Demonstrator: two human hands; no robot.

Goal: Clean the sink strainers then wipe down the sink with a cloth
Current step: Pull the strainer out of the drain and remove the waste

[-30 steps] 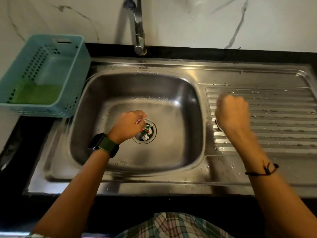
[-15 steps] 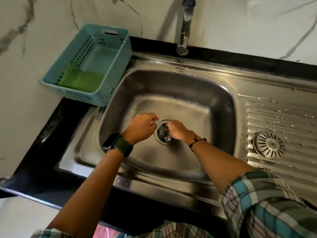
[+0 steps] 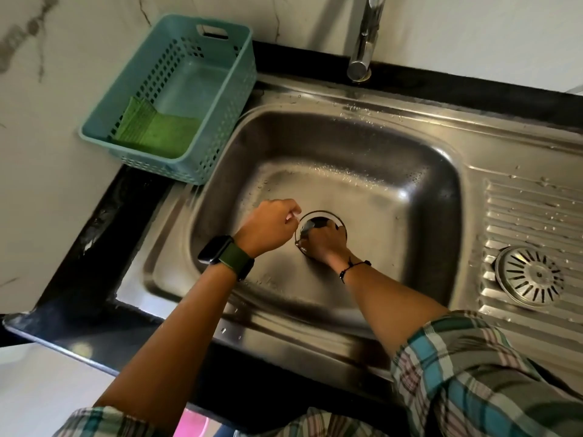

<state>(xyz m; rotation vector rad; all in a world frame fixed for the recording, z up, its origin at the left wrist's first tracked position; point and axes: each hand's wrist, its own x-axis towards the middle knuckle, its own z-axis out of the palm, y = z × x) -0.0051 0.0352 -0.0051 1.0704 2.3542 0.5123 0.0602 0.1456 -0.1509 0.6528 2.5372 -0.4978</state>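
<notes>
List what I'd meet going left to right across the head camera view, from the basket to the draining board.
Teal basket holding the green cloth → left hand → right hand at the drain → tap → loose round strainer on the draining board.

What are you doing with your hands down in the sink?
A person is cleaning the sink. Their right hand reaches into the drain hole, and the left hand hovers beside it with curled fingers. One round strainer lies on the ribbed drainboard. The green cloth sits unused in the blue basket.
</notes>
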